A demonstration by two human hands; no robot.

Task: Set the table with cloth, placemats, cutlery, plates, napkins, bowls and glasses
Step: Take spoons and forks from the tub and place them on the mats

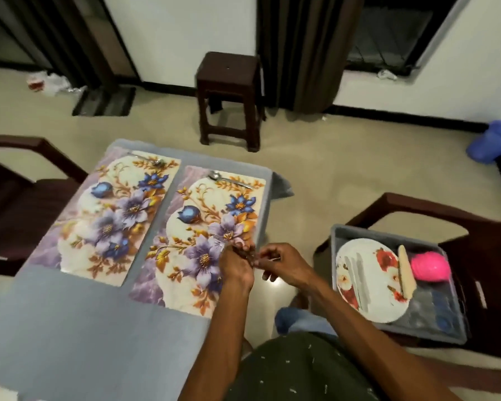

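A grey-blue cloth (70, 308) covers the table. Two floral placemats lie side by side on it, the left placemat (110, 215) and the right placemat (197, 235). A spoon (154, 161) lies at the far end of the left mat, and another spoon (229, 179) at the far end of the right mat. Both my hands meet over the right mat's right edge. My left hand (235, 266) grips a small blurred bundle of cutlery (250, 256) with a clear wrap. My right hand (285, 263) pinches a thin metal piece at its end.
A grey bin (342, 235) on a dark chair (475, 227) to the right holds a floral plate (368, 285), a pink bowl (430, 266), a pale flat stack and bluish glasses. A dark stool (229, 96) stands beyond the table; another chair (18, 198) is at the left.
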